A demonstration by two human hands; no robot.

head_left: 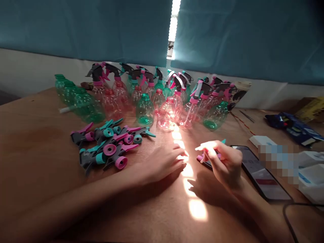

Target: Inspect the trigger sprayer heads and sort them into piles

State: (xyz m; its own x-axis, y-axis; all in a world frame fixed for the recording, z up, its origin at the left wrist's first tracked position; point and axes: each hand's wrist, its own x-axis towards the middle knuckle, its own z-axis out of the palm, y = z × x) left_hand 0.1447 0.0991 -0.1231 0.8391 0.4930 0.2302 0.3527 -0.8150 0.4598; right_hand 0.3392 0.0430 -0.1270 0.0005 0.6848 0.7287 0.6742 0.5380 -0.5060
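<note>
My left hand (167, 160) rests low over the wooden table, palm down, fingers stretched toward a strip of sunlight. No object shows in it. My right hand (225, 163) is closed in a pinch, with thumb and index finger together; what they hold, if anything, is lost in the glare. Beneath and behind those fingers, pink and dark grey parts (201, 158) and a teal tip (223, 141) show, mostly hidden by the hand. To the left of my left hand lies a pile of loose trigger spray heads (110, 150), grey with pink or teal collars and triggers.
Behind my hands stand several pink and green spray bottles, some open like the green bottle (145, 109), others topped with spray heads (178, 82). A phone (263, 173), a black cable (287, 216), white packages (312, 172) and a blue packet (295, 126) lie on the right.
</note>
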